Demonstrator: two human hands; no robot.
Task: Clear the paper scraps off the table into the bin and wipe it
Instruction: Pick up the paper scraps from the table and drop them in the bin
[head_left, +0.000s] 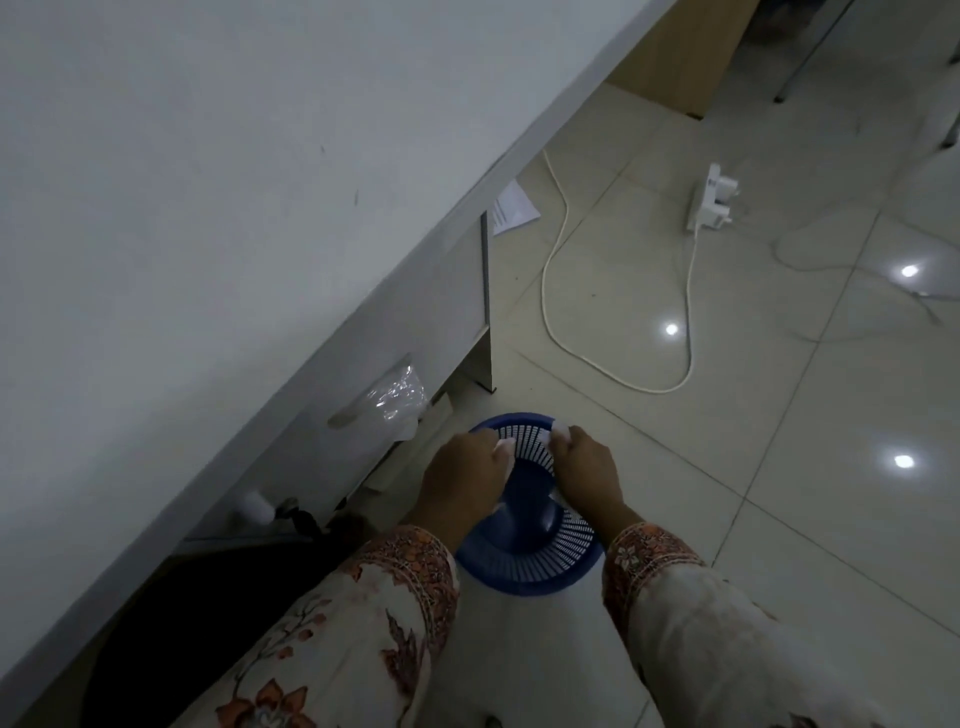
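White laminate table (208, 182) top shows no scraps. Left hand (462, 480) and right hand (584, 467) each pinch white paper scraps (505, 443) over the blue slatted plastic bin (524, 519), presumably to drop them in.

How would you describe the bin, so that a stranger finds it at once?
Look at the tiled floor beside the white table. The bin stands there, under both hands. It is the only blue thing, round, with slotted walls.
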